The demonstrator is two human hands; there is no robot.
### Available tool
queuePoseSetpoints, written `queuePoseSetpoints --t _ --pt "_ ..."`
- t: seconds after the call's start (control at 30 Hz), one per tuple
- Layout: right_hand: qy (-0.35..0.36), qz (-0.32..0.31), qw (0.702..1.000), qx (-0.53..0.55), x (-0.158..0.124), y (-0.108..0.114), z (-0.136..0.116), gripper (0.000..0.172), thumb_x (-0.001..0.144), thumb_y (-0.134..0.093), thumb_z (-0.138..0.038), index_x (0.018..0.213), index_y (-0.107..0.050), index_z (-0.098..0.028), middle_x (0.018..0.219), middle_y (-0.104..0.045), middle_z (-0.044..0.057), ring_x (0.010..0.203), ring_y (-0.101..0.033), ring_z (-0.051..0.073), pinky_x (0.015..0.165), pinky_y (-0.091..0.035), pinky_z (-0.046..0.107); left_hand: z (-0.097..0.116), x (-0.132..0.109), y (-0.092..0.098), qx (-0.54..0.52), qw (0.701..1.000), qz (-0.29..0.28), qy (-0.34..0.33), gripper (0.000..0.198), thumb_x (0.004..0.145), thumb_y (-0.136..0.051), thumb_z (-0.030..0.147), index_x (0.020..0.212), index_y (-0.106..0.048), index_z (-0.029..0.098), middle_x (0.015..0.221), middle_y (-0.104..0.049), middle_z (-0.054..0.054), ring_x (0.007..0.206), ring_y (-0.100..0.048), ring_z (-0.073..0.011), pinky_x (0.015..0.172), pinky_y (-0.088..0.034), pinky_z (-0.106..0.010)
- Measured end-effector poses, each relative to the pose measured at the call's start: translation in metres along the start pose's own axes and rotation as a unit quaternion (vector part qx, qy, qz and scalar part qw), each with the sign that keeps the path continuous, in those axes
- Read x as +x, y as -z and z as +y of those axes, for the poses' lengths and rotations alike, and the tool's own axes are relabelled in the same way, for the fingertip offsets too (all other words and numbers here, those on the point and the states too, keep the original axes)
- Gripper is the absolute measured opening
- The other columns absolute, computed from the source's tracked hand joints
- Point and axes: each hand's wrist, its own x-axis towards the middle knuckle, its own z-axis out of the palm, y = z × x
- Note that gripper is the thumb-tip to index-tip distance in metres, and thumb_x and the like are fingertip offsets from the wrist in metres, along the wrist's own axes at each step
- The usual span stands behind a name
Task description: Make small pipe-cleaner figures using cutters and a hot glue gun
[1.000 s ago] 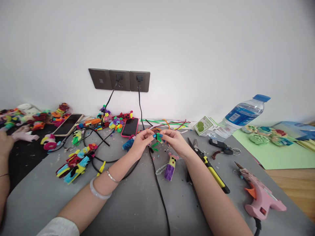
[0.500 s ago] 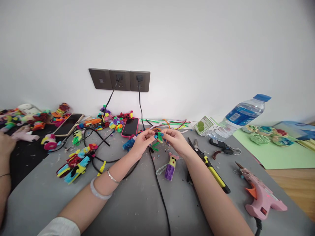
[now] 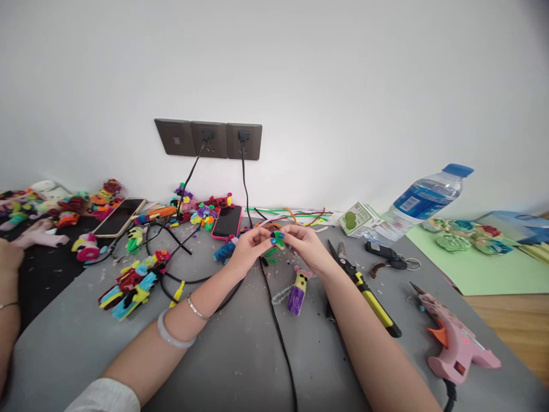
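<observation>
Fingertips of my left hand (image 3: 251,247) and my right hand (image 3: 307,246) meet above the table, both closed in a pinch. Between them is a small green fuzzy pipe cleaner piece (image 3: 278,241), partly hidden by the fingers. Dark bits show at its top, too small to name. Just below the hands lies another green pipe cleaner piece (image 3: 270,253). A pipe cleaner figure (image 3: 297,292) with pink ears, a yellow head and a purple body lies nearer to me, beside my right forearm.
Black-and-yellow pliers (image 3: 364,292) lie right of my right arm, with a pink glue gun (image 3: 461,349) beyond. A water bottle (image 3: 422,200) leans by the wall. Black cables (image 3: 278,326) cross the table. Colourful figures (image 3: 132,286) lie left; another person's hand (image 3: 9,257) is at the far left.
The green piece has turned slightly between my fingertips, and more of its lower part shows. Both arms stay nearly in place.
</observation>
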Motion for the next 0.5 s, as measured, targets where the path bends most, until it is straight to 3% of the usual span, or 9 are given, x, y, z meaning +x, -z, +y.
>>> queuePoseSetpoints --t 0.5 --pt "-0.002 -0.016 1.000 -0.005 -0.0001 0.0008 0.0066 0.033 0.077 -0.068 -0.049 0.078 -0.059 -0.017 0.066 -0.051 -0.003 0.055 -0.032 0.009 0.053 -0.018 0.026 -0.0010 -0.0001 0.0014 0.049 0.998 0.009 -0.034 0.026 0.068 -0.074 0.036 0.075 -0.060 0.015 0.061 -0.047 0.005 0.057 -0.038 -0.0084 0.054 -0.029 -0.021"
